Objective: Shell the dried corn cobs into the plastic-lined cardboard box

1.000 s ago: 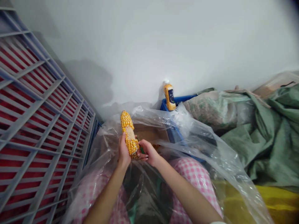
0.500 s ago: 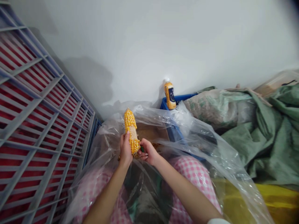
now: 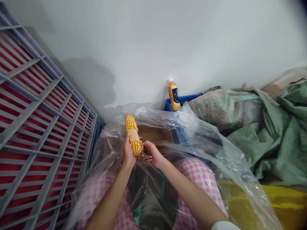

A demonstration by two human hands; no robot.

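A yellow corn cob [image 3: 133, 134] with a bare strip where kernels are gone stands upright in my left hand [image 3: 127, 153], whose fingers are wrapped round its lower half. My right hand [image 3: 151, 154] is closed against the cob's bottom end, gripping a small green-handled tool that is mostly hidden. Both hands hover over a clear plastic sheet [image 3: 192, 140] spread across my lap in pink checked trousers [image 3: 201, 175]. A brown cardboard box [image 3: 155, 135] lies just behind the hands, under the plastic.
Stacked grey and red slatted crates [image 3: 40, 127] rise at the left. A yellow bottle [image 3: 174, 95] stands on a blue crate [image 3: 182, 102] by the white wall. Green sacks and cloth [image 3: 263, 127] are heaped at the right, with a yellow sack [image 3: 283, 204] in front.
The cob has tilted and shifted slightly left in my left hand. My right hand stays pressed at its base. The view has drifted a little.
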